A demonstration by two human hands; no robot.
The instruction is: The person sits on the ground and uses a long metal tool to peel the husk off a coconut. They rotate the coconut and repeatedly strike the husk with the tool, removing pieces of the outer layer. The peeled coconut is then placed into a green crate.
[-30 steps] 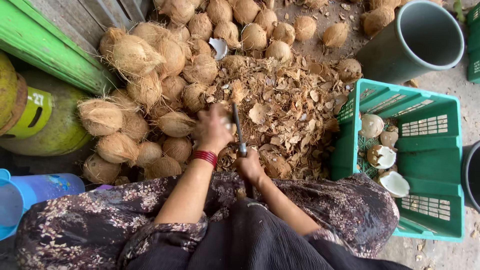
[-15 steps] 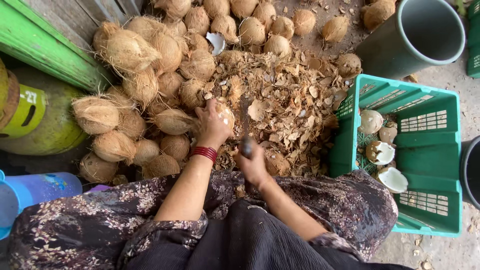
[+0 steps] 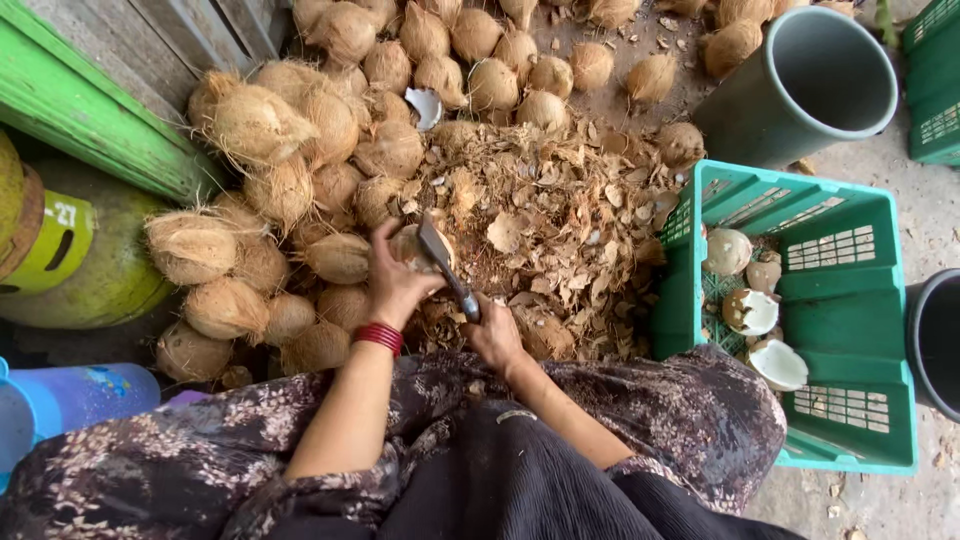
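Observation:
My left hand (image 3: 395, 275), with a red bangle at the wrist, grips a brown coconut (image 3: 413, 247) held low over the heap of shell chips (image 3: 555, 235). My right hand (image 3: 493, 335) is closed around the handle of a heavy knife (image 3: 445, 265). Its blade lies against the top of the coconut. A pile of hairy, unopened coconuts (image 3: 300, 160) lies just left of my hands.
A green plastic crate (image 3: 850, 375) at right holds several peeled white coconuts (image 3: 750, 310). A grey bucket (image 3: 810, 80) stands at upper right, a dark bucket (image 3: 935, 340) at the far right. A green gas cylinder (image 3: 95, 270) and blue container (image 3: 60, 400) sit at left.
The knife, raised upright a second ago, has come down onto the coconut in my left hand. The view has shifted slightly.

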